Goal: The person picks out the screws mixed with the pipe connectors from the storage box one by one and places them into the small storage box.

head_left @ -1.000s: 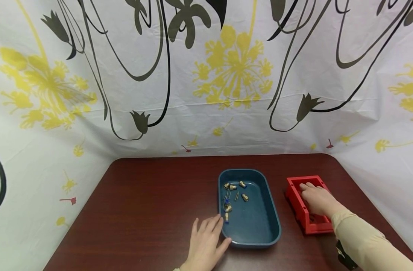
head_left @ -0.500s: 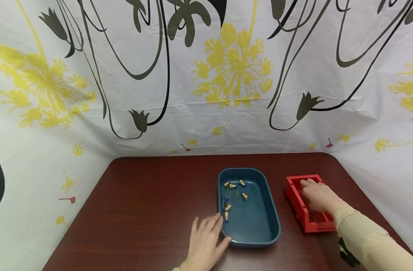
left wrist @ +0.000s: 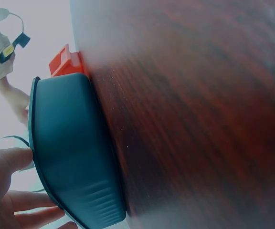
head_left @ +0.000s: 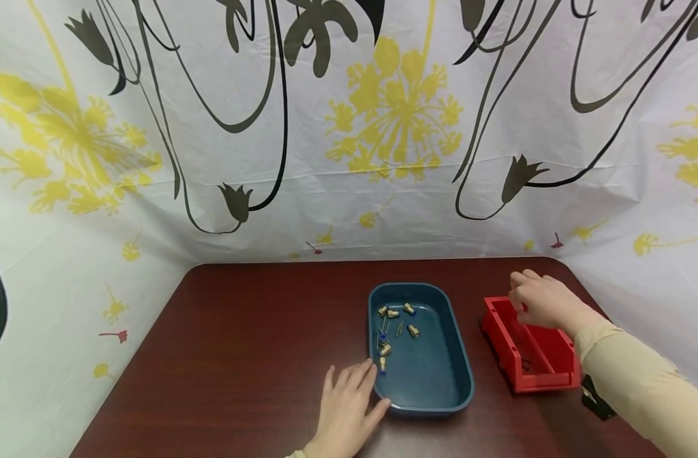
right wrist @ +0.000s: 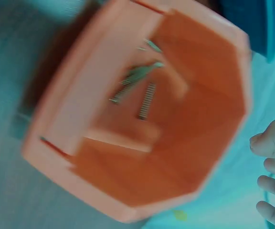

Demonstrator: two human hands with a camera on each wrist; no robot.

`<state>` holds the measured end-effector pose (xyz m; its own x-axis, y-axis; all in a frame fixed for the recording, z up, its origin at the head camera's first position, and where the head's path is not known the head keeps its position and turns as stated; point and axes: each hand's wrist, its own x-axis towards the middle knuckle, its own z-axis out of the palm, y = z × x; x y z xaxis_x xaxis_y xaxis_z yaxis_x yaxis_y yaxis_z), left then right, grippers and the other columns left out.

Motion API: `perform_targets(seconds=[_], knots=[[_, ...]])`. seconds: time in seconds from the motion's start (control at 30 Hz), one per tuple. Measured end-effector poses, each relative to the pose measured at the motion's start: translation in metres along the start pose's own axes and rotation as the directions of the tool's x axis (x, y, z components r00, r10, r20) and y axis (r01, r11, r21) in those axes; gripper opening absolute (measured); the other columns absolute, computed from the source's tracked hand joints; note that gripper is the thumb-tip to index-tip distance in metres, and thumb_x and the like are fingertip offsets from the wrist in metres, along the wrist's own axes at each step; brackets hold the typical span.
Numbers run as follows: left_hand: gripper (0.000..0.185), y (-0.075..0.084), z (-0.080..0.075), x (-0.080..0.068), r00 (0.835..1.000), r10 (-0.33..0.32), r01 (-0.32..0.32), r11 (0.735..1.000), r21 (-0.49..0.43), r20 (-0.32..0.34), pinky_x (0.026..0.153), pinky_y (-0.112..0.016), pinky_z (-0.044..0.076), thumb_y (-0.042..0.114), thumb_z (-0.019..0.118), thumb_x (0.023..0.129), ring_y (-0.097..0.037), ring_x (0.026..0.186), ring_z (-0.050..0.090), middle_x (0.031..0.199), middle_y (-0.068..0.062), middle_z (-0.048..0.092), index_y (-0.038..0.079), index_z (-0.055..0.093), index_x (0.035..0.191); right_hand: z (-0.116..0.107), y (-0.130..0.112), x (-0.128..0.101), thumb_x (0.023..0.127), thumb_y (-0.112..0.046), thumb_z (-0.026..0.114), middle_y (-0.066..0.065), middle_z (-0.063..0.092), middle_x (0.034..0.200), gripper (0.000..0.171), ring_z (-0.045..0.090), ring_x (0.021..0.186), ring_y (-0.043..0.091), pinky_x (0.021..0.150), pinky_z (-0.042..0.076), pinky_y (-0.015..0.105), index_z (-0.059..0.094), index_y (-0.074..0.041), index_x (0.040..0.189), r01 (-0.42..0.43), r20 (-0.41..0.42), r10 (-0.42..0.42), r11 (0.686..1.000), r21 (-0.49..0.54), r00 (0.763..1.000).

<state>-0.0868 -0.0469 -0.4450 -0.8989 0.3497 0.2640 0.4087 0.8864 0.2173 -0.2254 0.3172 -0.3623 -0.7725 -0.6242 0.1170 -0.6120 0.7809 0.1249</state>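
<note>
My left hand (head_left: 344,410) rests at the near left corner of a blue tray (head_left: 437,381), fingers fairly straight. In the left wrist view, its thumb and fingertips touch the rim of the tray (left wrist: 66,143). Several brass fittings (head_left: 414,331) with blue ends and a few thin screws (head_left: 400,329) lie in the tray, mostly on its left side. Above the far end of a red bin (head_left: 546,383) hovers my right hand (head_left: 546,302), fingers bent downward. Several screws (right wrist: 147,101) lie inside the bin in the right wrist view. I cannot tell whether the right fingertips pinch anything.
Both containers stand on a dark red-brown table (head_left: 257,343), the bin to the right of the tray with a strip of tabletop between them. A patterned white curtain (head_left: 303,146) hangs behind the table and along its sides.
My right hand has risen out of the red bin, uncovering more of its inside and the divider. The left hand stays at the tray's corner.
</note>
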Motion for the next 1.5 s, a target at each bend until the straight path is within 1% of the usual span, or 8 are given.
perform_targets(seconds=[0.17, 0.37, 0.63, 0.73, 0.87, 1.13, 1.33, 1.5], knots=[[0.052, -0.001, 0.000, 0.000, 1.000, 0.003, -0.003, 1.000, 0.000, -0.013, 0.085, -0.058, 0.029, 0.046, 0.059, 0.080, -0.020, 0.104, 0.047, 0.120, -0.003, 0.051, 0.010, 0.058, 0.117, -0.020, -0.005, 0.018, 0.058, -0.009, 0.074, -0.005, 0.037, 0.070, 0.032, 0.039, 0.069, 0.017, 0.050, 0.029, 0.027, 0.047, -0.024, 0.053, 0.044, -0.066, -0.045, 0.999, -0.020, 0.997], [0.052, -0.001, 0.001, 0.001, 1.000, 0.009, -0.009, 1.000, 0.002, -0.020, 0.085, -0.058, 0.029, 0.046, 0.059, 0.080, -0.020, 0.104, 0.047, 0.120, -0.003, 0.051, 0.010, 0.058, 0.116, -0.033, -0.018, 0.041, 0.059, -0.009, 0.071, -0.005, 0.040, 0.072, 0.029, 0.038, 0.070, 0.014, 0.050, 0.029, 0.026, 0.047, -0.024, 0.054, 0.104, -0.121, -0.106, 0.994, -0.027, 0.987], [0.052, -0.001, 0.001, 0.001, 1.000, 0.007, -0.007, 1.000, -0.003, -0.020, 0.085, -0.058, 0.029, 0.046, 0.059, 0.080, -0.020, 0.104, 0.047, 0.121, -0.003, 0.050, 0.010, 0.058, 0.117, -0.041, -0.044, 0.070, 0.061, -0.011, 0.069, -0.003, 0.041, 0.075, 0.027, 0.039, 0.075, 0.017, 0.052, 0.031, 0.028, 0.047, -0.024, 0.054, 0.164, -0.089, -0.167, 0.986, -0.041, 0.982], [0.052, -0.001, 0.001, 0.001, 1.000, 0.007, -0.007, 1.000, -0.004, -0.019, 0.085, -0.058, 0.028, 0.046, 0.058, 0.080, -0.020, 0.104, 0.046, 0.121, -0.002, 0.050, 0.010, 0.058, 0.117, -0.040, -0.055, 0.080, 0.062, -0.014, 0.070, -0.003, 0.042, 0.077, 0.027, 0.039, 0.075, 0.017, 0.054, 0.032, 0.029, 0.047, -0.025, 0.054, 0.192, -0.086, -0.196, 0.980, -0.052, 0.977], [0.052, -0.002, 0.001, 0.001, 1.000, 0.004, -0.004, 1.000, -0.004, -0.017, 0.085, -0.058, 0.029, 0.046, 0.058, 0.080, -0.020, 0.104, 0.046, 0.121, -0.002, 0.050, 0.010, 0.058, 0.117, -0.037, -0.069, 0.093, 0.063, -0.015, 0.071, -0.002, 0.041, 0.077, 0.028, 0.037, 0.074, 0.017, 0.054, 0.031, 0.029, 0.046, -0.024, 0.054, 0.255, -0.095, -0.260, 0.965, -0.066, 0.961], [0.052, 0.000, 0.002, 0.001, 1.000, -0.006, 0.006, 1.000, 0.000, 0.008, 0.086, -0.058, 0.028, 0.046, 0.058, 0.080, -0.020, 0.105, 0.046, 0.121, -0.002, 0.050, 0.010, 0.057, 0.118, -0.029, -0.097, 0.114, 0.066, -0.024, 0.074, -0.001, 0.041, 0.081, 0.025, 0.035, 0.073, 0.018, 0.057, 0.031, 0.033, 0.051, -0.025, 0.059, 0.336, -0.040, -0.340, 0.937, -0.092, 0.939], [0.052, 0.000, 0.001, 0.001, 1.000, -0.008, 0.007, 1.000, 0.004, 0.018, 0.086, -0.058, 0.029, 0.047, 0.057, 0.080, -0.020, 0.105, 0.046, 0.121, -0.002, 0.050, 0.011, 0.058, 0.117, -0.014, -0.113, 0.124, 0.063, -0.022, 0.076, -0.002, 0.041, 0.080, 0.025, 0.034, 0.072, 0.017, 0.056, 0.033, 0.032, 0.052, -0.026, 0.058, 0.384, -0.084, -0.391, 0.919, -0.086, 0.917], [0.052, -0.001, 0.001, 0.001, 1.000, -0.009, 0.009, 1.000, 0.002, 0.029, 0.086, -0.058, 0.029, 0.048, 0.056, 0.081, -0.019, 0.105, 0.046, 0.121, -0.001, 0.050, 0.011, 0.057, 0.118, -0.005, -0.124, 0.130, 0.064, -0.023, 0.075, -0.003, 0.043, 0.082, 0.024, 0.035, 0.074, 0.017, 0.058, 0.034, 0.035, 0.052, -0.027, 0.058, 0.376, -0.040, -0.380, 0.923, -0.076, 0.924]])
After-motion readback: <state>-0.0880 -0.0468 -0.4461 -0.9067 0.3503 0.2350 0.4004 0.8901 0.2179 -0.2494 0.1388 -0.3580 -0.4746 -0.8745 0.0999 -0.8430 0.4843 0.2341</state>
